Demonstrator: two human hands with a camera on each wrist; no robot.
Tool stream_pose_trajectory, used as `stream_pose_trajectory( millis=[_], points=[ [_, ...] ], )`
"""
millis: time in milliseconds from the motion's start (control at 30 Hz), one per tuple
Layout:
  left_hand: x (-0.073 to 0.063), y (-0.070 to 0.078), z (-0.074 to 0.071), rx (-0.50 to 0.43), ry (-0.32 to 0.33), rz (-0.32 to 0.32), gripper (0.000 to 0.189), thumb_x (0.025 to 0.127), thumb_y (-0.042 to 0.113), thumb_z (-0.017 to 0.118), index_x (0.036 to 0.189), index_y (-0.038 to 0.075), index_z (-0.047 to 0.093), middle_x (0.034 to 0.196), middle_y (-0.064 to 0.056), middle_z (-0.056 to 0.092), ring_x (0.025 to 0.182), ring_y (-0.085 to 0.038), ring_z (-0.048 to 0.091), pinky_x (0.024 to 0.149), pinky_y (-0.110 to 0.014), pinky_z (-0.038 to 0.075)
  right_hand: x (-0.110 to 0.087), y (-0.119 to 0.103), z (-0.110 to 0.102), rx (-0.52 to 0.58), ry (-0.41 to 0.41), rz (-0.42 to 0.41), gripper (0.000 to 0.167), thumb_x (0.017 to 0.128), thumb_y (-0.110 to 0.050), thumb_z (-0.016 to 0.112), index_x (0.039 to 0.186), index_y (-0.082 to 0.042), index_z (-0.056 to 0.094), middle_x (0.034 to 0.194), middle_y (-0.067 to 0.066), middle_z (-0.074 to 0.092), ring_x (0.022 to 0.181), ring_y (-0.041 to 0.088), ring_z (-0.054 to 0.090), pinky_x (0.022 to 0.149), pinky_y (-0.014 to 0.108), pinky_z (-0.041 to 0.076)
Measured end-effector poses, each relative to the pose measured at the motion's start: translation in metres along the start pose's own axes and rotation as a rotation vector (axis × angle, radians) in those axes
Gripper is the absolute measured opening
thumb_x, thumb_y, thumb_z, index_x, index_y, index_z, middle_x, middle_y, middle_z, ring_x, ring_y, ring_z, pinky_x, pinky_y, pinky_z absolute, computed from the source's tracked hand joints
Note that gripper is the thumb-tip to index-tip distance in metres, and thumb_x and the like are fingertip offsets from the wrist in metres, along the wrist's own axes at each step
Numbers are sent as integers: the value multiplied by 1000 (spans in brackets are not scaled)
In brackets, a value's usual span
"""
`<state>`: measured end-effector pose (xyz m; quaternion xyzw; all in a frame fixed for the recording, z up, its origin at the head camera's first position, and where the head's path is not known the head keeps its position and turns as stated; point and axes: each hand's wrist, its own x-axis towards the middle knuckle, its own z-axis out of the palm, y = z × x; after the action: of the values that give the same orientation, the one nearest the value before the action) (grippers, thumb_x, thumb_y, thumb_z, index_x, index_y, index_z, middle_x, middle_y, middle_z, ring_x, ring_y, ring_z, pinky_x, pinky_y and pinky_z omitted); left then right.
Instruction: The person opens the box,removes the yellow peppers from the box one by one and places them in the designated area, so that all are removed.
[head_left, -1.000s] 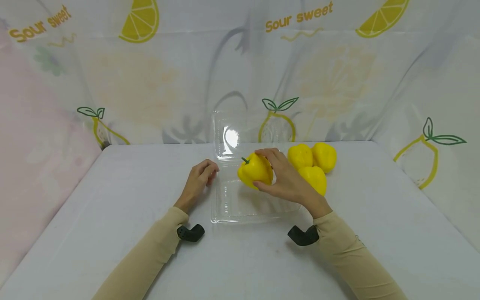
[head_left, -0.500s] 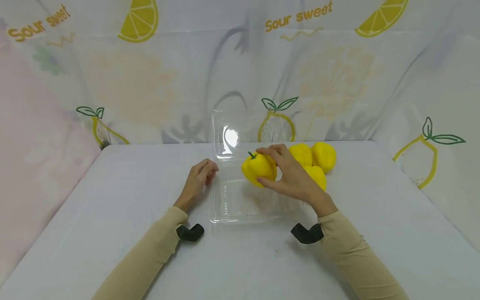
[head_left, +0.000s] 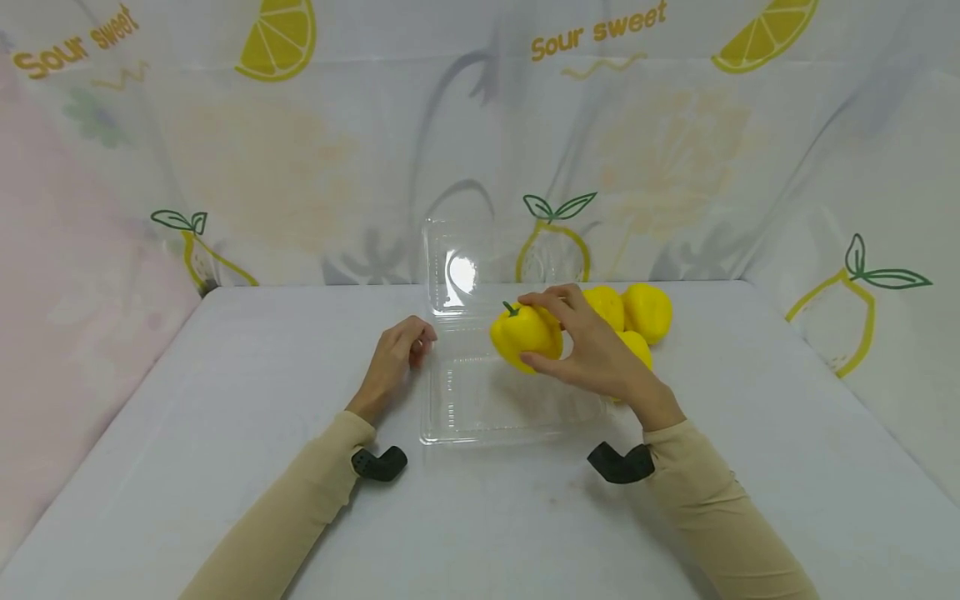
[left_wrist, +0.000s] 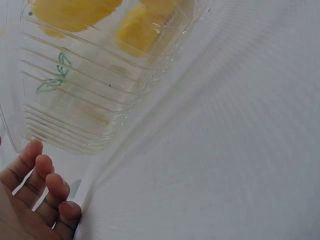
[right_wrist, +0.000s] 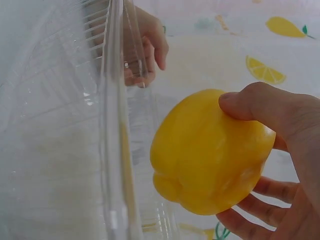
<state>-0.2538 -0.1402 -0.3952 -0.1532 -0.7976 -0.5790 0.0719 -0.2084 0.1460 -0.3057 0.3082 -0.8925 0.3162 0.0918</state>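
My right hand (head_left: 592, 346) holds a yellow bell pepper (head_left: 525, 337) with a green stem, thumb on the near side and fingers on the far side. The pepper is above the clear plastic clamshell container (head_left: 450, 440), whose lid (head_left: 442, 267) stands up at the back. In the right wrist view the pepper (right_wrist: 205, 155) is beside the container wall (right_wrist: 112, 150). My left hand (head_left: 397, 354) rests at the container's left edge with loosely bent fingers. In the left wrist view its fingertips (left_wrist: 35, 146) are at the container's rim; the thumb is mostly hidden.
Three more yellow bell peppers, one of them at the far right (head_left: 647, 314), sit in a cluster on the white table (head_left: 750, 417) right of the container, partly behind my right hand. A lemon-print cloth (head_left: 337, 167) hangs behind the table.
My right hand has moved to the right and slightly away with the bell pepper, covering more of the cluster behind it. My left hand and the container have stayed in place.
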Motion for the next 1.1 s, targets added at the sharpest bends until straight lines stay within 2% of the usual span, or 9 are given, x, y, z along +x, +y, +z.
stream_pose_trajectory(
  millis=[167, 233, 367, 400, 467, 633, 1100],
  points=[
    [0, 0, -1, 10, -6, -1, 37, 102, 22, 33, 91, -1, 60, 76, -16, 51, 61, -22, 49, 57, -25, 41, 0, 0, -3, -8, 1, -3, 62, 79, -30, 75, 134, -21, 46, 126, 5, 42, 103, 19, 52, 89, 36, 48],
    [-3, 10, -1, 17, -13, -2, 37, 102, 18, 32, 92, -4, 60, 76, -20, 51, 62, -28, 49, 57, -26, 41, -1, 1, -3, -11, -4, 2, 62, 80, -29, 75, 134, -20, 46, 126, 5, 42, 104, 20, 52, 90, 36, 48],
    [-4, 10, -1, 11, -12, -15, 35, 101, 19, 35, 93, -5, 60, 77, -20, 51, 63, -31, 49, 58, -28, 41, -1, 4, -5, -7, -8, 10, 63, 80, -29, 74, 135, -21, 45, 128, 3, 43, 107, 18, 51, 91, 36, 48],
    [-4, 10, -1, 11, -7, -16, 35, 101, 20, 36, 93, -4, 60, 76, -18, 51, 62, -29, 49, 58, -27, 41, -2, 4, -6, -5, -8, 14, 63, 80, -29, 74, 135, -21, 44, 129, 2, 43, 108, 17, 50, 91, 35, 48],
    [-1, 0, 0, 7, 4, -18, 33, 100, 23, 39, 92, -1, 61, 75, -14, 51, 60, -23, 49, 57, -26, 41, -2, 5, -9, 1, 0, 18, 63, 81, -29, 74, 135, -22, 44, 130, 1, 43, 109, 16, 49, 90, 34, 49],
    [0, -1, 0, 22, 19, -18, 30, 99, 21, 41, 89, 2, 61, 73, -9, 50, 58, -16, 47, 55, -24, 41, -3, 6, -14, 9, 10, 32, 62, 81, -29, 73, 136, -21, 44, 129, -1, 44, 111, 14, 48, 89, 35, 50],
    [0, -1, 1, 0, 20, -9, 29, 98, 20, 41, 88, 2, 61, 72, -10, 50, 57, -17, 47, 54, -24, 40, -9, 10, -25, 110, -20, 88, 65, 84, -28, 70, 141, -20, 39, 132, 6, 43, 114, 23, 50, 92, 43, 51]
  ],
)
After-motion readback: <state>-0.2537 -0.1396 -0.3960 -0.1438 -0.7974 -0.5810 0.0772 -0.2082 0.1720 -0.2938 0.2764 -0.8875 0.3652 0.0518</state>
